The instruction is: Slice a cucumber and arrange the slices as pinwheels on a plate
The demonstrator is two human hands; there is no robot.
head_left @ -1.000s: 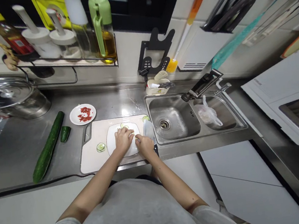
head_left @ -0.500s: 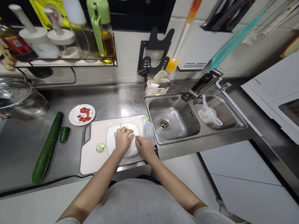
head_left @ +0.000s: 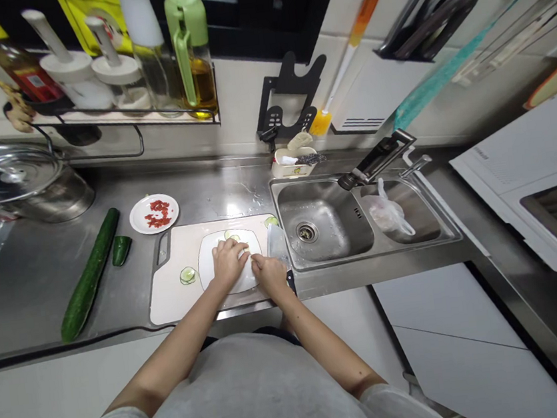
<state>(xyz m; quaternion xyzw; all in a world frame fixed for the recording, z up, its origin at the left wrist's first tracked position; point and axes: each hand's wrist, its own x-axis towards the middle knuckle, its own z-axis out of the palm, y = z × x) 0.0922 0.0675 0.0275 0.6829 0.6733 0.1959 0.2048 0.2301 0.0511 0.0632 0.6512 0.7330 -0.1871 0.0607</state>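
Note:
A white squarish plate (head_left: 206, 265) rests on a pale cutting board (head_left: 172, 291). Over the plate, my left hand (head_left: 228, 263) has bent fingers, with thumb and fingertips closed around a pale green cucumber slice (head_left: 245, 249), mostly covered. My right hand (head_left: 270, 276) pinches at the same slice from the right, its fingertips close to my left thumb. Further cucumber slices (head_left: 232, 234) lie at the plate's far side. More thin cucumber slices (head_left: 188, 275) sit on the board's left part. Beside my right hand, a wide-bladed knife (head_left: 276, 241) lies on the board's right edge.
Left of the board lie a long cucumber (head_left: 91, 276) and a short cucumber piece (head_left: 121, 250). Behind them stands a small plate (head_left: 140, 226) of chopped red bits. A double sink (head_left: 327, 220) adjoins on the right. A lidded pot (head_left: 50, 195) is at far left.
Both hands stay over the plate in nearly the same pose, with only a slight shift at the fingertips. The view has moved slightly; nothing else differs.

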